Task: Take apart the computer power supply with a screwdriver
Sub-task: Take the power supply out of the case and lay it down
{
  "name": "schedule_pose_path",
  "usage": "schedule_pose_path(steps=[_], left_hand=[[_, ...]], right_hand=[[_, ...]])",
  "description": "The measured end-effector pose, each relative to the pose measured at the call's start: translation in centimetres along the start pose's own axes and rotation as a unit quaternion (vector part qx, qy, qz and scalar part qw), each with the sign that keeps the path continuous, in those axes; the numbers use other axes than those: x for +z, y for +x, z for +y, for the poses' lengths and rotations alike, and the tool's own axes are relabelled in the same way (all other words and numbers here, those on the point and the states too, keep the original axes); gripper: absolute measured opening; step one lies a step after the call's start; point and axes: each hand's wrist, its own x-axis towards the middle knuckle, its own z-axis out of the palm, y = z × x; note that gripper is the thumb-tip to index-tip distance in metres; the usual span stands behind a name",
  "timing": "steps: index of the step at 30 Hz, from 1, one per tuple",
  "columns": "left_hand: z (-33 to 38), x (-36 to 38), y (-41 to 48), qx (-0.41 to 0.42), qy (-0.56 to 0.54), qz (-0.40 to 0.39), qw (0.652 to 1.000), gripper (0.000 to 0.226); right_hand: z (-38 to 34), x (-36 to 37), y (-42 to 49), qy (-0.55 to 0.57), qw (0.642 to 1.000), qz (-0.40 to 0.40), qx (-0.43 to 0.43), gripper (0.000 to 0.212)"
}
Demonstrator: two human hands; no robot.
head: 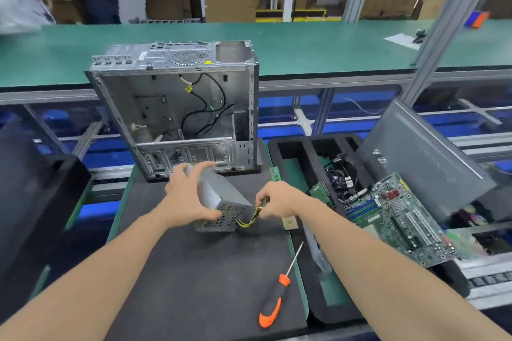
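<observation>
**Power supply held on the mat, screwdriver lying idle**

Head view: the power supply [221,202] sits on the black mat [194,271] at the counter's centre. The left hand [188,196] grips it, fingers spread over the top and thumb on the mesh face. The right hand [279,199] pinches its yellow-black cables [249,217]. At 12 o'clock stands the open computer case [177,108], holding only loose wires. At 3 o'clock a foam tray [291,152] holds a motherboard [401,219]. At 5 o'clock lies the screwdriver [273,299].

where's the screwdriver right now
Head view: the screwdriver lies untouched on the black mat, right of centre, nearer the person than the power supply.
</observation>
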Motion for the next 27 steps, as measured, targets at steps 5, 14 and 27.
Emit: schedule_pose_path(steps=[5,14,27], left_hand=[[-3.9,-0.9,-2.5,0.004,-0.004,-0.007,1.0,0.121],[-4.5,-1.8,-3.0,-0.035,0.121,-0.069,0.99,0.132],[-6.4,-1.3,-3.8,-0.112,0.267,-0.198,0.936,0.163]], right_hand=[[-0.9,0.9,1.4,-0.044,0.998,-0.032,-0.025,0.007],[0.7,1.0,1.0,-0.009,0.994,-0.095,-0.051,0.018],[1.1,2.0,0.4,0.036,0.992,-0.115,-0.048,0.026]])
